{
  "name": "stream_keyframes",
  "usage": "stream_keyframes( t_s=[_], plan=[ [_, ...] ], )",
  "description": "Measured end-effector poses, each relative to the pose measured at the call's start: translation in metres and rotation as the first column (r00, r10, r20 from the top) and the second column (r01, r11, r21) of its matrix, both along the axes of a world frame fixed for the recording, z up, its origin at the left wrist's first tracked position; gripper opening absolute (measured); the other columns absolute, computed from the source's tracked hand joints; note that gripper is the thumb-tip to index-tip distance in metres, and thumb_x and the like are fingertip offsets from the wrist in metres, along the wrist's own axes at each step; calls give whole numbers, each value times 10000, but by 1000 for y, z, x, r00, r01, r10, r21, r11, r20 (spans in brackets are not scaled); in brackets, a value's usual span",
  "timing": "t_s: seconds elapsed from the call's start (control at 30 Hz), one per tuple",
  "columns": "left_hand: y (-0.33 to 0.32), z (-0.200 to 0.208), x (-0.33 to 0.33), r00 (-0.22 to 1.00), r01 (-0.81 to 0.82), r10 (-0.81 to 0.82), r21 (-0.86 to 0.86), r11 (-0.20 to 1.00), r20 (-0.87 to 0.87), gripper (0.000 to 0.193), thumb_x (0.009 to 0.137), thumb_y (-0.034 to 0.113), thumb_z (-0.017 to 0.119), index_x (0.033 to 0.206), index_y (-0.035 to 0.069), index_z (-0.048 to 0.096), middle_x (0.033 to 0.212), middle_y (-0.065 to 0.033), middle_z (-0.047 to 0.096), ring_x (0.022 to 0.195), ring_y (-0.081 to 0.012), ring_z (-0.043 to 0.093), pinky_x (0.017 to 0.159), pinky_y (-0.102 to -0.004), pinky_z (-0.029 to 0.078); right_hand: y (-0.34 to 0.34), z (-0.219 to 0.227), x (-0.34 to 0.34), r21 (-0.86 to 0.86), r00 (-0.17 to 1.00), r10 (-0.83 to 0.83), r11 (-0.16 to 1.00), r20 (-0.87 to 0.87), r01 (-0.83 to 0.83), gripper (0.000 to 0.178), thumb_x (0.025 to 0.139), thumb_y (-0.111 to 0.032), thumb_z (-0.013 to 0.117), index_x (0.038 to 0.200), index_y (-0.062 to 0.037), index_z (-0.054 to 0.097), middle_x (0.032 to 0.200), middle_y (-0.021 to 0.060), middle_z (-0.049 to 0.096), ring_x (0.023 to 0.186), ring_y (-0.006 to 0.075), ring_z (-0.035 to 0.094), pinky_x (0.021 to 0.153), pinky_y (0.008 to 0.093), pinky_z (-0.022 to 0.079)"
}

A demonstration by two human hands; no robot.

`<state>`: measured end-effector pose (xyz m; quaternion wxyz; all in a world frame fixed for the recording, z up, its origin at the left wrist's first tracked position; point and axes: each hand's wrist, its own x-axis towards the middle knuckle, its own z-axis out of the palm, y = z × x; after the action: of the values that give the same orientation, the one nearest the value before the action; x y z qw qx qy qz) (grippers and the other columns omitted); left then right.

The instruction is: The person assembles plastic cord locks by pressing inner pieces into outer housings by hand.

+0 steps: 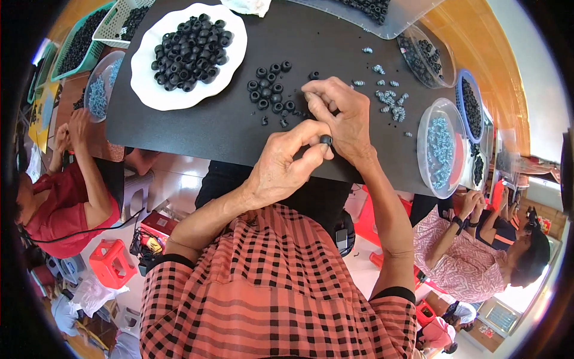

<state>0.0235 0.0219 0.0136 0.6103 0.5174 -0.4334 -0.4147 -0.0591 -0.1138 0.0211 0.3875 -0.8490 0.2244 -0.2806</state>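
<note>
My left hand (pixel 287 157) pinches a hollow round black cap (pixel 326 139) between thumb and fingertips, just over the table's near edge. Touching it, my right hand (pixel 345 113) is closed, thumb and index finger together above the tabletop; anything in that pinch is too small or hidden to name. Left of the fingers lies a loose group of similar black caps (pixel 263 93), with tiny black bits at its near side. A single black cap (pixel 314 75) lies close to my right fingertips. Small blue-grey coil springs (pixel 391 102) are scattered to the right.
A white scalloped plate (pixel 139 78) heaped with black caps stands at the left. On the right are a clear tub (pixel 426 146) of blue springs, a blue-rimmed basket (pixel 460 90) and a clear bowl (pixel 442 81) of black parts. Seated people (pixel 72 197) work at both sides.
</note>
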Motion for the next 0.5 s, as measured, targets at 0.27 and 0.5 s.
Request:
stream_keyframes(
  t_s=[0.27,0.5],
  plan=[
    [0,-7,-2,1000,15,-15,5,1000,22,241,894,2,513,1130,17,557,712,-36,598,542,-60,527,495,-240,427,1,-3,-3,6,1000,8,1000,19,-8,151,808,0,682,956,-29,678,779,51,607,615,105,581,562,256,465],
    [-2,-6,-4,997,-9,9,4,1000,79,227,907,11,526,1129,10,575,813,-9,676,585,-22,427,531,-197,365,-1,-5,-4,19,999,18,1000,41,-19,156,811,8,681,964,-24,674,787,51,610,616,104,584,567,257,471]
  ],
)
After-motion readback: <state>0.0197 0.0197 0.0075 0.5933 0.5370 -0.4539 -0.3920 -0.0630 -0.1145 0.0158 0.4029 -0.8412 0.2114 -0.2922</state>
